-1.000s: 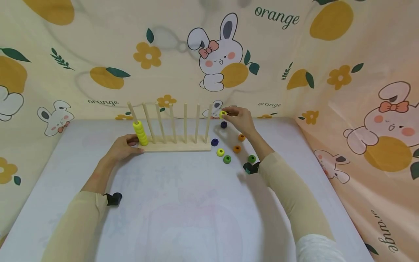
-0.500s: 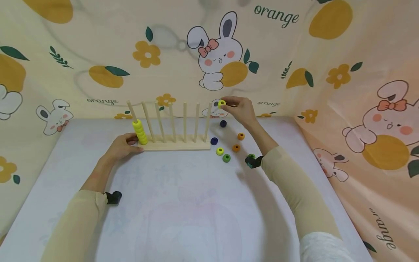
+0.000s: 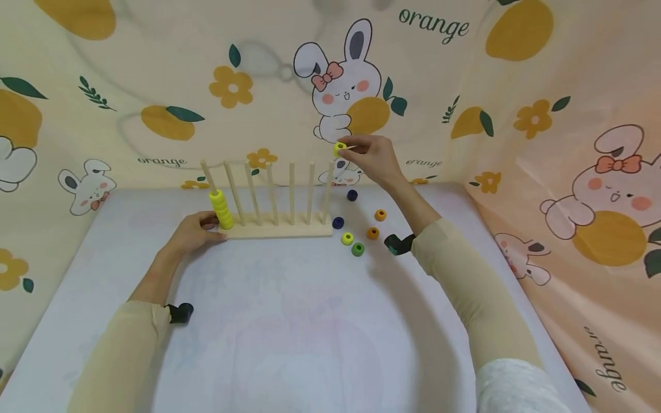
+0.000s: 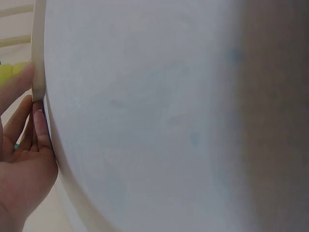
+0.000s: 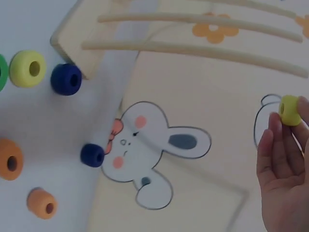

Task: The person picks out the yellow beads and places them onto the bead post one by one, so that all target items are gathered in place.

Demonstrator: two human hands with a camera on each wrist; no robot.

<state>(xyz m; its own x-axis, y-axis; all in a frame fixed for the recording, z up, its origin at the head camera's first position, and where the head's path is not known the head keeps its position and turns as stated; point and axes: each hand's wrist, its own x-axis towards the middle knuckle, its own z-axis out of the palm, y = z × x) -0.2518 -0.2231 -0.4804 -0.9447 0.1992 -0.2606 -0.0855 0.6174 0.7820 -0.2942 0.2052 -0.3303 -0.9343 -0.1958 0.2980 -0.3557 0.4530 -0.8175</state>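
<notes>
A wooden peg rack (image 3: 279,232) with a row of upright pegs stands toward the back of the table. Several yellow beads (image 3: 221,210) are stacked on its leftmost peg; the other pegs are bare. My left hand (image 3: 192,234) grips the left end of the rack's base, thumb at the front and fingers behind, as the left wrist view also shows. Raised above the rack's right end, my right hand (image 3: 376,159) pinches a yellow bead (image 5: 290,110) between thumb and fingertips. This bead is just above and right of the rightmost peg's tip in the head view.
Loose beads lie right of the rack: two dark blue, including one by the base corner (image 3: 338,222), a yellow one (image 3: 348,238), a green one (image 3: 358,249) and two orange, one nearer the rack (image 3: 373,233). A patterned cloth wall (image 3: 279,132) stands behind the table.
My right hand has risen and shifted slightly left with the yellow bead, from low beside the rack to above peg height. My left hand has stayed on the base.
</notes>
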